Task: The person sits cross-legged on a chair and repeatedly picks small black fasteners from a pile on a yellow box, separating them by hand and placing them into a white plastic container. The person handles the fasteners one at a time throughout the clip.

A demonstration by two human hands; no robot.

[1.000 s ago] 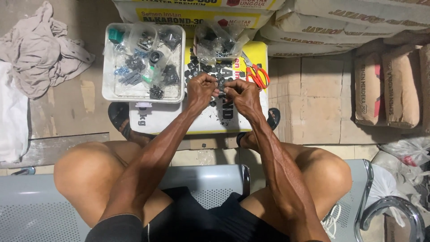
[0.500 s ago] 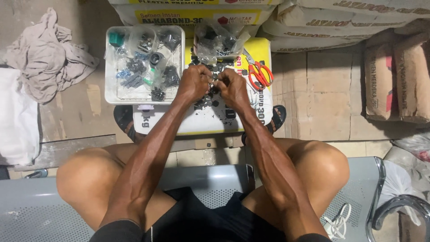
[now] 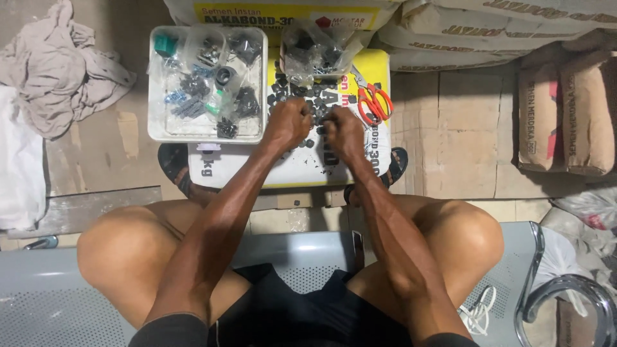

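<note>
A: Hands first. The left hand [image 3: 289, 122] and the right hand [image 3: 344, 132] sit side by side over the white-and-yellow sack [image 3: 302, 164] that serves as a worktop, knuckles up, fingers curled under.

B: Closed on anything?

A: Both are drawn into loose fists, and something small seems pinched between them where they nearly meet, but the backs of the hands hide it; I cannot tell what either one holds, or whether it holds anything at all.

B: And the parts themselves?

A: The scatter of small black parts [image 3: 292, 90] lies on the sack directly beyond the knuckles, on the far side from the person, spreading a little under and between the two hands. It is a loose heap with no clear long axis. The left hand is the nearer one, touching its edge (the right sits just beside it, slightly closer to the body).

B: What else is around the sack?

A: The white tray [image 3: 154, 96] of bagged fittings overlaps the sack's left corner, just beside the left hand. A clear bag of parts [image 3: 318, 48] rests on the sack's far edge, and the orange-handled scissors [image 3: 373, 103] lie on its right side, near the right hand but apart from it, blades pointing away.
</note>
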